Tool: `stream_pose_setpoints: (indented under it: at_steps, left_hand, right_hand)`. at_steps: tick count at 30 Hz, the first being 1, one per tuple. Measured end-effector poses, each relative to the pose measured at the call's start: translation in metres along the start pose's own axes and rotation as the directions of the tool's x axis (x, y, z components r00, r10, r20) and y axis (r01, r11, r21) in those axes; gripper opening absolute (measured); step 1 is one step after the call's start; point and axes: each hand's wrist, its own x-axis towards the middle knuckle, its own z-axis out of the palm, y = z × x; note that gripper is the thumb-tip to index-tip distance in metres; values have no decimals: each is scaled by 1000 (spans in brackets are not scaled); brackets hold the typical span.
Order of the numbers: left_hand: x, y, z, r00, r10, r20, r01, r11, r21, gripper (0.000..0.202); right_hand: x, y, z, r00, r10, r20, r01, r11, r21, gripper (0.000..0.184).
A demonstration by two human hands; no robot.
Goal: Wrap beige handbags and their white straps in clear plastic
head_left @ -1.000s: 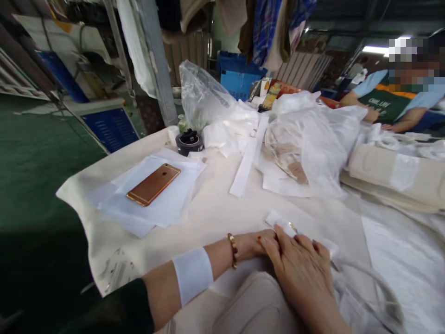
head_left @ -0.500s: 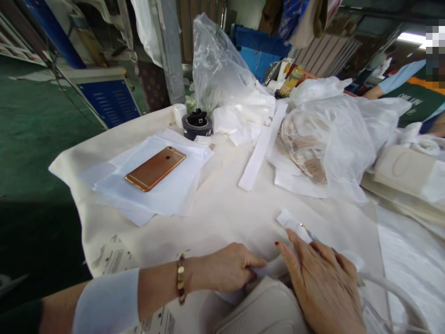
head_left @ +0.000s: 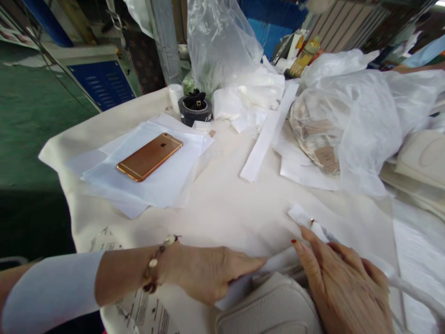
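A pale grey-beige leather bag (head_left: 267, 308) with stitched edges lies at the bottom of the view, partly cut off. My left hand (head_left: 205, 271), wearing a beaded bracelet, is closed at the bag's far left edge on a white wrapping sheet (head_left: 239, 292), its index finger stretched along it. Over the bag's right side rests my right hand (head_left: 344, 278), palm down with fingers apart. Just past its fingertips is a white strip with a small gold-coloured fitting (head_left: 312, 221). A pale strap (head_left: 417, 294) curves out to the right of that hand.
A gold phone (head_left: 149, 157) lies on white sheets (head_left: 181, 178) at left. Behind stand a black tape roll (head_left: 195, 113) and a clear plastic bag (head_left: 222, 46). A white strip (head_left: 266, 144) and plastic-wrapped items (head_left: 368, 125) lie farther right. Another person's sleeve shows at far right.
The view has tilted down and shifted. My left hand has straightened its index finger and moved left relative to my right hand, which still lies flat on the bag.
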Motion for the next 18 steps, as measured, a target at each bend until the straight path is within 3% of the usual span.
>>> stream_pose_setpoints:
  at_steps: [2,4,10,12,14,18]
  left_hand:
    - [-8,2,0,995,62,79,-68,995,78,74]
    - [-11,2,-1,988,119,104,-135,977,166,69]
    - [10,-5,-7,977,171,129,-208,905,370,21]
    - [19,-10,-6,974,203,106,-223,941,253,6]
    - [26,-14,0,979,199,38,-201,979,45,11]
    - [35,-19,26,970,48,-237,-114,955,-274,20]
  right_hand:
    - [3,-1,-2,999,28,-31,-28,1000,1,48]
    - [5,-2,-5,998,53,-41,-53,999,3,51]
    - [8,-6,-6,995,90,-42,-89,996,29,57]
    - [7,-6,-4,994,90,-55,-88,995,50,60]
    - [6,-7,-3,994,107,-31,-104,991,78,57]
    - [10,-9,-2,964,239,118,-257,952,168,43]
